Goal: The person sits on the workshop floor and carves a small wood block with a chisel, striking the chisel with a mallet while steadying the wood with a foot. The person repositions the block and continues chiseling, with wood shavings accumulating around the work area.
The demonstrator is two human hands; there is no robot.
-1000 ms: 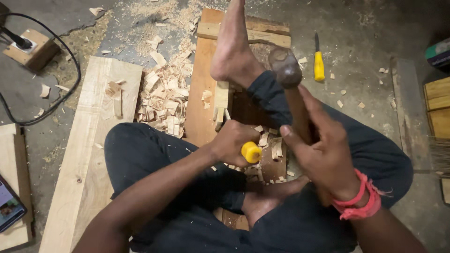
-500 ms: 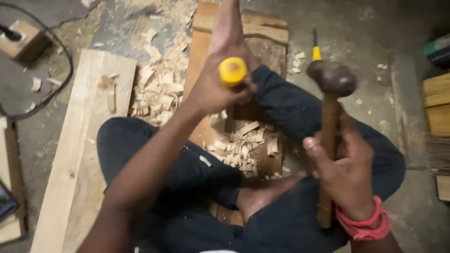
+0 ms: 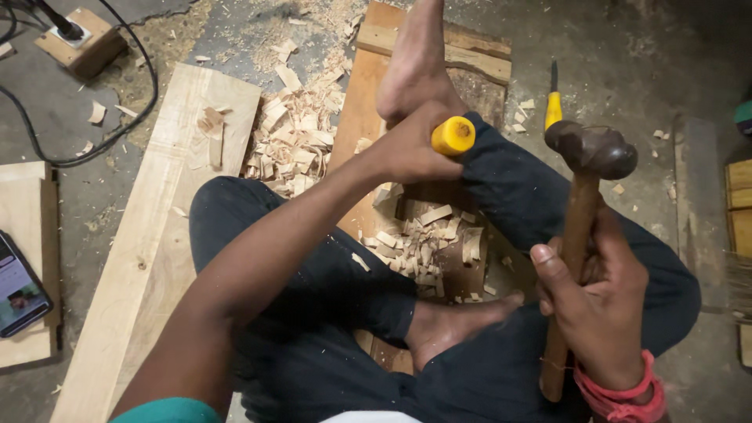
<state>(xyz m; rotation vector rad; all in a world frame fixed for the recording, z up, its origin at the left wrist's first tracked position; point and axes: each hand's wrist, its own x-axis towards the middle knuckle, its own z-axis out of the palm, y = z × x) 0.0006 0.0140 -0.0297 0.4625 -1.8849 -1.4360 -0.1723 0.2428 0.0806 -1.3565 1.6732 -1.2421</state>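
Seated cross-legged on the floor, over a dark workpiece (image 3: pixel 368 117) pinned under a bare foot (image 3: pixel 411 66). All places below taken from that workpiece.

Left of it, a long pale plank (image 3: pixel 149 258), flat on the floor, a small offcut on its upper end. Between plank and workpiece, a heap of shavings (image 3: pixel 294 141); more chips on the workpiece itself, near the lap. Far left of it, a phone (image 3: pixel 19 286) on a pale board, a wooden socket block (image 3: pixel 78 39) with black cable further up.

Above its right edge, the hammer (image 3: pixel 583 196): dark rounded steel head up, wooden shaft running down. Head-heavy, stiff, likely to swing hard; shaft smooth, so best gripped low on the wood, well below the head. Right hand (image 3: pixel 603 313) closed around the lower shaft, thumb along the front, red bands at the wrist.

Over its middle, the chisel (image 3: pixel 453 135): only the yellow handle butt visible, blade hidden behind the fist. Light, rigid, sharp at the hidden end; best taken around the handle, butt left bare. Left hand (image 3: pixel 411 149) wrapped tight around that handle.

Just right of it, a small yellow-handled tool (image 3: pixel 553 102) lying on the floor, untouched.
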